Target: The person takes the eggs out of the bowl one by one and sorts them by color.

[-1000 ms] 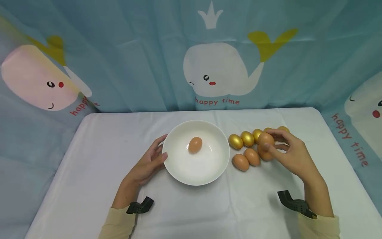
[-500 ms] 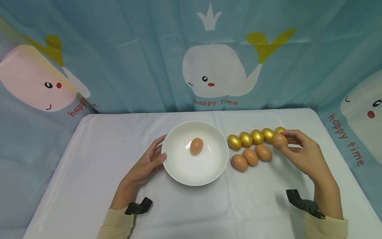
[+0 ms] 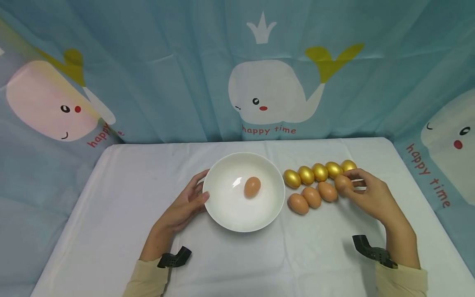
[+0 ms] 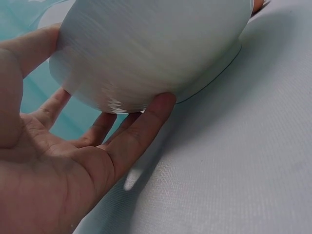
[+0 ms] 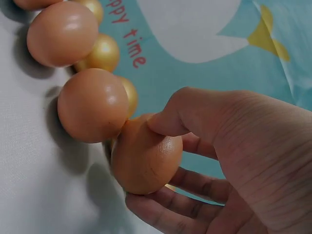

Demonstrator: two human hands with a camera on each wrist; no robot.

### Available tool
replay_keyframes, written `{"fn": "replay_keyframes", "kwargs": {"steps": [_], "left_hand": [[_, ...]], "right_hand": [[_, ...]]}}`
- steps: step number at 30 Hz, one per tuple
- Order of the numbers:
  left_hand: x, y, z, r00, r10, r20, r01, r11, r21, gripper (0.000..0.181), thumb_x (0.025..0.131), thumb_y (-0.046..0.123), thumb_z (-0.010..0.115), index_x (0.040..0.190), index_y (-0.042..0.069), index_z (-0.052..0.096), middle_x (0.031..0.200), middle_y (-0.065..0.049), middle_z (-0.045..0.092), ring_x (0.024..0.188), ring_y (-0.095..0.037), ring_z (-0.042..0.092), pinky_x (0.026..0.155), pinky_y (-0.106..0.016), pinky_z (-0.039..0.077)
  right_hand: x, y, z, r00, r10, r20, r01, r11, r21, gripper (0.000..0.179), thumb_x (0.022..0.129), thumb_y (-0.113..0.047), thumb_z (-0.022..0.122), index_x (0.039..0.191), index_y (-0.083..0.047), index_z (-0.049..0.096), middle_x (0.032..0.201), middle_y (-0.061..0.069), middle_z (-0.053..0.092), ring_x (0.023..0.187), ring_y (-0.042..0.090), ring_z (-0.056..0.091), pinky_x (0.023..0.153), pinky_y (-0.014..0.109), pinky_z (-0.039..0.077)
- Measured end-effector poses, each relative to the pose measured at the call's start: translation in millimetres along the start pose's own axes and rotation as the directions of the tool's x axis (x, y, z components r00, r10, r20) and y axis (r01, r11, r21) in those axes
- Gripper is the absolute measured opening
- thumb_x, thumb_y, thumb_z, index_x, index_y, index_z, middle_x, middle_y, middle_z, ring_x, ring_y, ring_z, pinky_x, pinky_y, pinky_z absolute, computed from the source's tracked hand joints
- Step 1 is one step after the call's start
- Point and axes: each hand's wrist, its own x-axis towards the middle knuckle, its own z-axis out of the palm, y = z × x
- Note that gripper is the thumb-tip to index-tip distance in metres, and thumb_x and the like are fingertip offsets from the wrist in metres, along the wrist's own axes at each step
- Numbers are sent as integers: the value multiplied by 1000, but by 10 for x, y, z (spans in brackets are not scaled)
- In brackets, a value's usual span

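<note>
My left hand point(image 3: 186, 203) holds a round white bowl point(image 3: 230, 214) by its left side, thumb at the rim. In the left wrist view its fingers spread along the bowl's outer wall point(image 4: 156, 44). A single brown egg point(image 3: 252, 187) lies inside the bowl. To the right, my right hand point(image 3: 375, 196) pinches another brown egg point(image 5: 146, 158) between thumb and fingers. That egg is at the right end of a row of brown eggs point(image 3: 311, 197), close beside its neighbour point(image 5: 92, 105).
Behind the brown eggs runs a slanting row of several golden eggs point(image 3: 320, 172). A white cloth point(image 3: 237, 264) covers the table, and a blue whale-print curtain point(image 3: 178, 82) hangs along its far edge.
My right hand has carried its egg from over the third brown egg rightward, then lowered it to the row's end. The egg in the bowl has rolled right; the left hand stays at the bowl.
</note>
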Motion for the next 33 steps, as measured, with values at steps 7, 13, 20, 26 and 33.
{"fn": "replay_keyframes", "kwargs": {"steps": [7,13,20,26,33], "left_hand": [[7,10,-2,1000,2,-5,-2,1000,2,68,110,15,53,168,29,20,166,-15,36,130,-20,65,101,-40,58],[4,13,14,1000,-10,-6,10,1000,3,68,110,15,54,168,28,20,165,-18,36,129,-19,65,100,-41,58],[5,18,21,1000,-10,-15,10,1000,2,68,110,15,54,168,29,20,165,-18,36,128,-19,66,99,-40,59],[3,10,14,1000,-7,-16,7,1000,6,68,110,15,54,168,29,20,165,-17,38,127,-19,67,99,-40,59],[3,4,11,1000,-6,-24,7,1000,9,68,109,15,54,167,29,21,165,-16,38,128,-20,66,99,-39,59]], "right_hand": [[21,2,16,998,12,68,-12,1000,-2,60,101,-43,71,140,1,58,138,30,63,117,51,67,84,50,61],[6,31,25,995,29,90,-28,1000,-12,59,102,-45,70,138,0,59,134,29,66,118,48,66,79,35,58],[7,27,18,994,39,98,-37,999,-30,59,102,-47,69,138,-1,60,131,29,69,119,46,66,80,32,52],[20,25,11,991,43,126,-40,999,-29,59,104,-45,67,140,1,58,135,30,65,121,48,64,84,38,54],[19,30,28,991,16,133,-14,1000,-22,56,104,-43,67,139,0,59,128,27,69,118,44,67,84,38,53]]}}
